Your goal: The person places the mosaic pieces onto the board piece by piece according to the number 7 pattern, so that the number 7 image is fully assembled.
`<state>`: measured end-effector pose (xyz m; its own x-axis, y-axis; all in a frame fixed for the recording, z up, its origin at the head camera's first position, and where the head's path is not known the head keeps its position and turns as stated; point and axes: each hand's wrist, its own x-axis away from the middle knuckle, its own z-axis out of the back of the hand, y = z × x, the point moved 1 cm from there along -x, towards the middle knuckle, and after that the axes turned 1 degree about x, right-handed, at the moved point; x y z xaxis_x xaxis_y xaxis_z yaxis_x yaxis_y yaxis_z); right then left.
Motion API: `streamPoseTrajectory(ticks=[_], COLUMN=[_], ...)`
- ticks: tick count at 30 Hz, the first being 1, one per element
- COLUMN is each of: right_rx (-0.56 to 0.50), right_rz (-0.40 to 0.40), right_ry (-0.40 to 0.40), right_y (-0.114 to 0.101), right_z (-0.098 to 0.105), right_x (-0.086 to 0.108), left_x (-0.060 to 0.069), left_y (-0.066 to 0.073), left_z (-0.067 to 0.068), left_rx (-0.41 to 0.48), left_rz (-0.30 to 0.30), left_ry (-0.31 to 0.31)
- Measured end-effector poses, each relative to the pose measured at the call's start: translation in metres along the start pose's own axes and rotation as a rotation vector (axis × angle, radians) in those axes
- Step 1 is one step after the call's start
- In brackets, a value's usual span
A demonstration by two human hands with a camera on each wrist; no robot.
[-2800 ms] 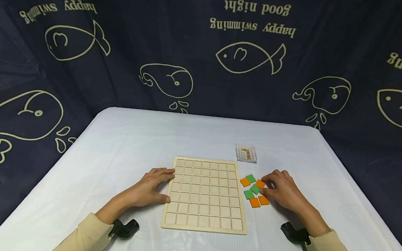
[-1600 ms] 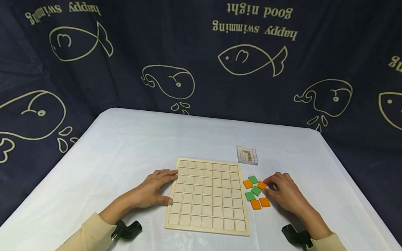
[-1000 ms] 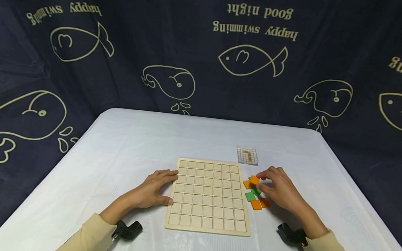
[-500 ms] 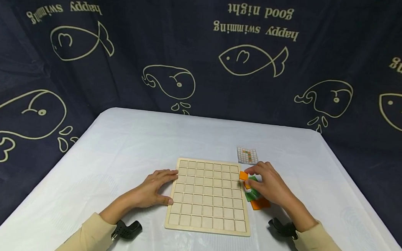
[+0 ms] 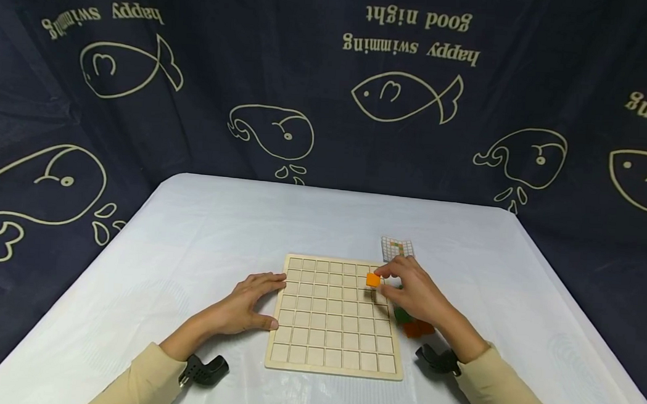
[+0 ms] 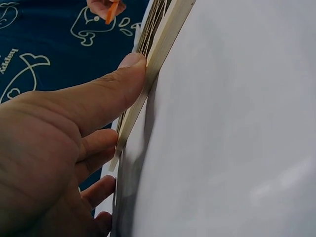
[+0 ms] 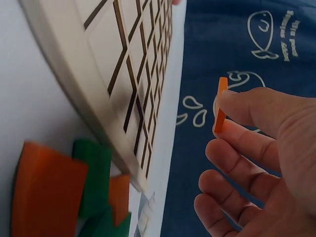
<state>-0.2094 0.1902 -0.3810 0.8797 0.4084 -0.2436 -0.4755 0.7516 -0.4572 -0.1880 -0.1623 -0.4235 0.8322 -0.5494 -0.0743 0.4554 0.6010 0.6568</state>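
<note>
A square orange tile [image 5: 373, 280] is pinched between the thumb and index finger of my right hand [image 5: 415, 292], above the upper right squares of the wooden grid board [image 5: 326, 338]. The right wrist view shows this orange tile [image 7: 221, 111] edge-on and clear of the board, the other fingers loosely bent below it. My left hand [image 5: 246, 305] rests along the board's left edge. Seen from the left wrist, its thumb [image 6: 131, 61] lies against the rim and the fingers touch the side lower down. Orange [image 5: 412, 330] and green tiles [image 5: 403, 315] lie right of the board, partly hidden by my right hand.
A small card [image 5: 395, 248] printed with a coloured grid lies behind the board's right corner, partly covered by my right hand. White cloth [image 5: 233, 221] covers the table. A dark blue curtain [image 5: 327, 146] with fish drawings hangs beyond it.
My right hand has picked up an orange tile from the loose group and carried it left over the board. The left hand has stayed at the board's edge.
</note>
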Motion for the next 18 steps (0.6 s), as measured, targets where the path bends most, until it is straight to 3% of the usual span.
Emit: streamPoseTrajectory(ticks=[18], right_rx=[0.015], right_rz=[0.067], right_ry=[-0.063], right_y=[-0.016], right_z=[-0.015], right_x=[-0.017], left_x=[0.001], left_y=[0.0], left_z=[0.0], left_rx=[0.024], left_rz=[0.004], left_ry=[0.001])
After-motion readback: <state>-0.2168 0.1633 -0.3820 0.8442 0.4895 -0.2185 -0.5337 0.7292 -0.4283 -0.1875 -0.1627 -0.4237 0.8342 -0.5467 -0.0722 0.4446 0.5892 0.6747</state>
